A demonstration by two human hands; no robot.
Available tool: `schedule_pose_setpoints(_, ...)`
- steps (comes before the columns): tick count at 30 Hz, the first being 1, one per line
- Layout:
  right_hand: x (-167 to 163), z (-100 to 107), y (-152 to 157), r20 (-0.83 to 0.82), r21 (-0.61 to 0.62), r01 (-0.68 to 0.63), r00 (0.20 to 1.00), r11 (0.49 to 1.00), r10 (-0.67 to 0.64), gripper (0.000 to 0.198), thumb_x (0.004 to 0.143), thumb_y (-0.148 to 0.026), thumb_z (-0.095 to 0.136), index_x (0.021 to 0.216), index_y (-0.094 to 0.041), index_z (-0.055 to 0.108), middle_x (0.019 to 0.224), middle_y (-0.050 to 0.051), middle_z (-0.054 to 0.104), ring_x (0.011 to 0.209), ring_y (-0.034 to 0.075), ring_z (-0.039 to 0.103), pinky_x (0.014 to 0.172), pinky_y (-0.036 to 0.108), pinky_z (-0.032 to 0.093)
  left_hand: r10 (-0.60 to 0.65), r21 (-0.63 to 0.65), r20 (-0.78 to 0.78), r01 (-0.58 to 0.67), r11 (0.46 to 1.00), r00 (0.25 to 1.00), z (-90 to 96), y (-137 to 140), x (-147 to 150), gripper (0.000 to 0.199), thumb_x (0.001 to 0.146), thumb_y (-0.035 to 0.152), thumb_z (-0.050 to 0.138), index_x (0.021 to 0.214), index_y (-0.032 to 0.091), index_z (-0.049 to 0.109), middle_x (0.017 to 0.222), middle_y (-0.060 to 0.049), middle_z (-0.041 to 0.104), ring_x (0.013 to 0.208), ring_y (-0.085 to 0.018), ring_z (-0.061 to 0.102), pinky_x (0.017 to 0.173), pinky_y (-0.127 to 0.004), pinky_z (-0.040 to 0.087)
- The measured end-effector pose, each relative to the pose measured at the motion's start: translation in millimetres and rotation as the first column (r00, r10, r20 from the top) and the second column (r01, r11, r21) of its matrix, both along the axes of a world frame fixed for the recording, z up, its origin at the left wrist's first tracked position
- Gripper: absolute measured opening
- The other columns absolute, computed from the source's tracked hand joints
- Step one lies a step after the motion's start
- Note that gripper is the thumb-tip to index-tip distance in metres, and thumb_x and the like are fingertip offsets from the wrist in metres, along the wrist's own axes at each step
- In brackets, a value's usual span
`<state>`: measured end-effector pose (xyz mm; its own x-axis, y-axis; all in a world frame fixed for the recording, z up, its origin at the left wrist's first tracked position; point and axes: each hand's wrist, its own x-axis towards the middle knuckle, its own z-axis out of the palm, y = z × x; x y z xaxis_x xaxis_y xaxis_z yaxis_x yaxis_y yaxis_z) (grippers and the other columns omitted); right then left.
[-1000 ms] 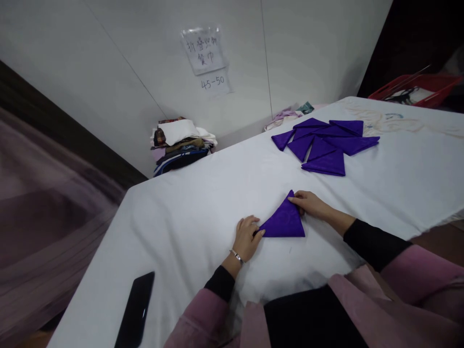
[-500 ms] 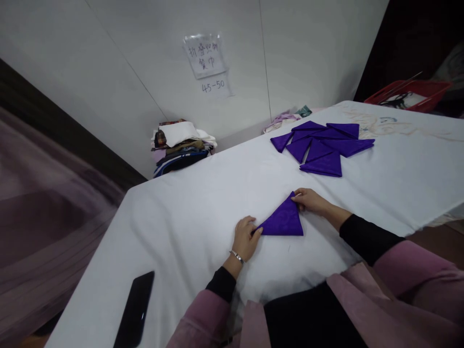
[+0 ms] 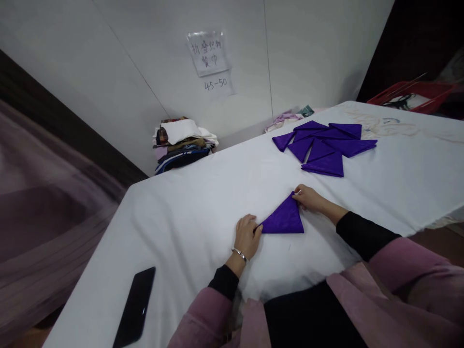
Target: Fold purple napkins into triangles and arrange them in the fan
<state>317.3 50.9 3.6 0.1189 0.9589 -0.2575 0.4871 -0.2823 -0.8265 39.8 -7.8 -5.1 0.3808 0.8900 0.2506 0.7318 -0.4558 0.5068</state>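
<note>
A purple cloth napkin [image 3: 285,217], folded into a flat triangle, lies on the white-covered table [image 3: 195,212] in front of me. My left hand [image 3: 248,237], with a silver bracelet at the wrist, pinches its left corner between thumb and fingers. At the top corner my right hand [image 3: 306,196] has the cloth between thumb and forefinger. Farther back on the right, several folded purple napkins [image 3: 322,162] lie overlapping in a loose heap.
A black phone [image 3: 135,307] lies at the table's near left. Beyond the far edge are a stack of folded clothes [image 3: 183,142] and some crumpled cloth [image 3: 284,121]. A red basket [image 3: 431,99] stands at the back right. Handwritten sheets [image 3: 208,54] hang on the wall.
The view has shifted slightly. Both hands stay at the same corners of the napkin, which keeps its triangular shape; otherwise hardly anything differs.
</note>
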Motion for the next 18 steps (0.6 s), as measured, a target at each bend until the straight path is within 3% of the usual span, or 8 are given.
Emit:
schedule_pose_setpoints(10,0.5,-1.7,0.8,0.082,-0.016,0.015,0.997,1.000,-0.013,0.015,0.080,-0.030,0.058,0.083,-0.019,0.049,0.052,-0.002,0.057,0.033,0.010,0.045,0.035,0.022,0.030,0.042,-0.004,0.011,-0.042,0.999,0.999,2.4,-2.7,0.0,0.014,0.084,0.027,0.053,0.072,0.020,0.057,0.112,-0.007,0.058,0.114,-0.024,0.047,0.098,-0.047,0.035)
schedule_pose_setpoints(14,1.9,2.3,3.1,0.147,-0.024,-0.046,0.988,0.999,0.049,0.020,0.083,-0.037,0.053,0.076,-0.019,0.051,0.055,0.001,0.059,0.034,0.010,0.046,0.037,0.023,0.032,0.037,-0.003,0.008,-0.037,0.999,0.999,1.9,-3.0,0.0,0.015,0.084,0.028,0.053,0.072,0.020,0.057,0.112,-0.007,0.058,0.114,-0.024,0.047,0.099,-0.047,0.035)
schedule_pose_setpoints(18,3.8,3.4,8.2,0.301,-0.045,-0.152,0.941,0.987,0.158,0.022,0.084,-0.033,0.051,0.068,-0.018,0.053,0.055,0.002,0.059,0.039,0.011,0.048,0.043,0.025,0.033,0.043,-0.011,0.001,-0.043,0.999,0.999,1.8,-2.7,0.3,0.016,0.084,0.029,0.053,0.072,0.020,0.057,0.113,-0.007,0.058,0.115,-0.024,0.047,0.099,-0.046,0.035)
